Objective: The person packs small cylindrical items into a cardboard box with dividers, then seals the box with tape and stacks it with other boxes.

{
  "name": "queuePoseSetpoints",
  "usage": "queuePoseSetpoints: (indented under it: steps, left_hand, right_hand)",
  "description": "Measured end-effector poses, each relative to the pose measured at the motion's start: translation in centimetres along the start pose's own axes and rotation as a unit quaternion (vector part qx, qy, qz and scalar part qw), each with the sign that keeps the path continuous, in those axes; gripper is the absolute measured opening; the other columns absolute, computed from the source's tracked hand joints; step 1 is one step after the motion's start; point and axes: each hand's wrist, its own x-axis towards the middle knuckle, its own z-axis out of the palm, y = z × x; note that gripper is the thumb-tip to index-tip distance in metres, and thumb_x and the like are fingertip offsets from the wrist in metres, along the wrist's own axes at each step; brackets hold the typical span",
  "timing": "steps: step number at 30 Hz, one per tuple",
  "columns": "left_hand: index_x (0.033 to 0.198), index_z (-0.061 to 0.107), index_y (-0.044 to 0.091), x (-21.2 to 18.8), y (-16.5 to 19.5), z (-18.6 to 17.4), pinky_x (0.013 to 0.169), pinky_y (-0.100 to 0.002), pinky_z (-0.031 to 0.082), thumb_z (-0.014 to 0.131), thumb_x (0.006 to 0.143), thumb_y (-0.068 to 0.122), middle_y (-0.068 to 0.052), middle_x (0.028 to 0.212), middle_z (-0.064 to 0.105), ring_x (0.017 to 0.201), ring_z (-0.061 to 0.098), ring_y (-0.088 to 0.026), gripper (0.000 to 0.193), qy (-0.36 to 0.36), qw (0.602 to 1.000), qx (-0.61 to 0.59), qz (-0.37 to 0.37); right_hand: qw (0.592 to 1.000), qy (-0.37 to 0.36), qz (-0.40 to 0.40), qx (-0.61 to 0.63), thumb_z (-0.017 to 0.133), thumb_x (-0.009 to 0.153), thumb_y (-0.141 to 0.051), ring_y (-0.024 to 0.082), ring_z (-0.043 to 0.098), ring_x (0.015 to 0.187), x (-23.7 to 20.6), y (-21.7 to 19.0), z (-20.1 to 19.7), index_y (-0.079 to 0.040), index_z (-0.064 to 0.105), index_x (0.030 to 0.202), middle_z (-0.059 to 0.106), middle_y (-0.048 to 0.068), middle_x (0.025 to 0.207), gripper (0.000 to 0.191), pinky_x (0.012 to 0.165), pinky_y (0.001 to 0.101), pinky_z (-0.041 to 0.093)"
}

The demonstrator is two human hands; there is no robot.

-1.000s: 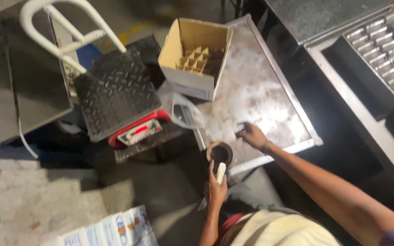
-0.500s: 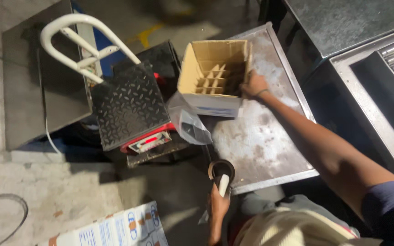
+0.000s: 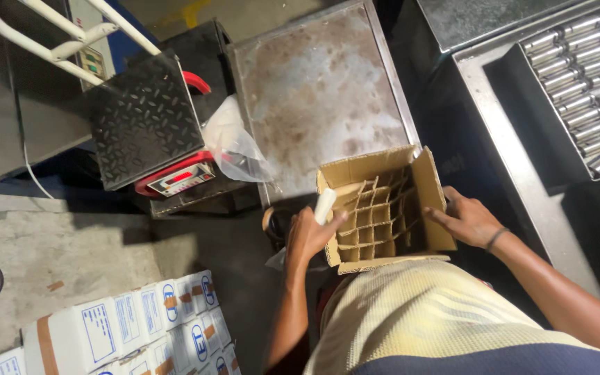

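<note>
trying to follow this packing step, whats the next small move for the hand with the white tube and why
Probably lower the white tube into one of the open cells. The left hand holds it at the near-left edge of the cardboard box, every divider cell in view looks empty, and the right hand rests on the box's right flap, steadying it.

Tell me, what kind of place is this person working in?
Probably a small factory or packing room. There is a platform weighing scale, a tray of shiny metal cylinders, and stacked white cartons. The left hand and right hand hold a cardboard box with dividers at a worn metal table.
</note>
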Motion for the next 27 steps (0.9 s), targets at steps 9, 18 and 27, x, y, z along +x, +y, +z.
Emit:
queuePoseSetpoints:
  steps: [9, 18, 27]
  left_hand:
    - [0.112, 0.072, -0.001, -2.4, -12.1, 1.9, 0.071, -0.039, 0.056, 0.079, 0.080, 0.023, -0.013, 0.097, 0.080, 0.085, 0.075, -0.025, 0.041, -0.004, 0.969, -0.230, -0.092]
    - [0.112, 0.062, -0.002, -0.9, -8.4, 13.7, 0.081, -0.052, 0.051, 0.068, 0.091, 0.028, -0.028, 0.099, 0.067, 0.094, 0.066, -0.045, 0.037, 0.189, 0.965, -0.077, -0.162]
    - [0.093, 0.060, -0.010, -2.7, -5.3, 17.5, 0.077, -0.054, 0.051, 0.073, 0.085, 0.023, -0.035, 0.089, 0.063, 0.086, 0.063, -0.050, 0.036, 0.037, 0.995, -0.023, 0.091]
  right_hand:
    - [0.939, -0.133, -0.131, 0.289, 0.070, 0.086, -0.014, 0.030, 0.070, 0.116, 7.8, 8.7, -3.0, -0.003, 0.050, 0.148, 0.072, 0.019, 0.129, 0.067, 0.102, 0.0415, 0.054]
    - [0.777, -0.082, -0.102, 0.615, 0.058, 0.100, -0.039, 0.026, 0.062, 0.122, 11.3, 6.9, 3.2, -0.005, 0.050, 0.147, 0.063, 0.014, 0.136, 0.059, 0.105, 0.0413, 0.048]
    - [0.878, -0.086, -0.308, 0.355, 0.059, 0.097, -0.040, 0.027, 0.060, 0.117, 11.9, 7.2, -10.7, -0.006, 0.048, 0.147, 0.061, 0.016, 0.137, 0.062, 0.099, 0.0425, 0.050]
